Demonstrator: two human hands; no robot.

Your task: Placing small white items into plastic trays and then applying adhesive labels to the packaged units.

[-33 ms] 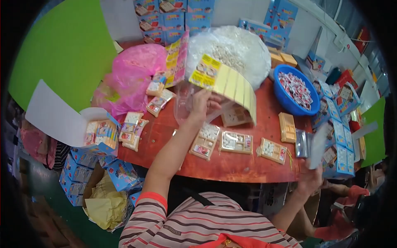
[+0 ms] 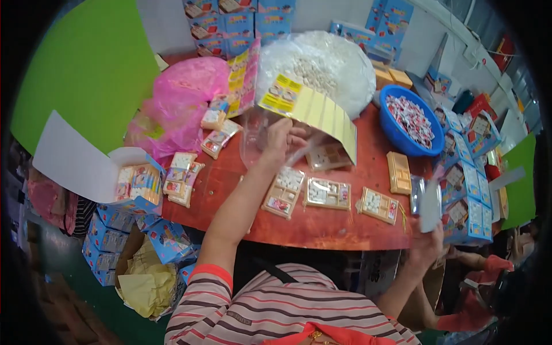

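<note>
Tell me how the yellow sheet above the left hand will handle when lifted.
The yellow sheet is probably floppy, since its right end curves downward. It's likely light, as it looks thin. It may crease along the lines crossing it.

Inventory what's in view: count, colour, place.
Table: one, red, centre
Clear bag: one, whitish pieces inside, back
Pink bag: one, pink, back left
Bowl: one, blue, right
Trays: at least five, tan, table
Sheets: at least two, mostly yellow, mid-table
Boxes: many, blue, back and both sides
Packs: several, multicoloured, left
Panels: two, green, left and right
Co-worker: one, red-sleeved, lower right
Pale item: one, whitish, blurred, right
Left fingers: one set, near sheets
Right fingers: one set, holding pale item
</note>
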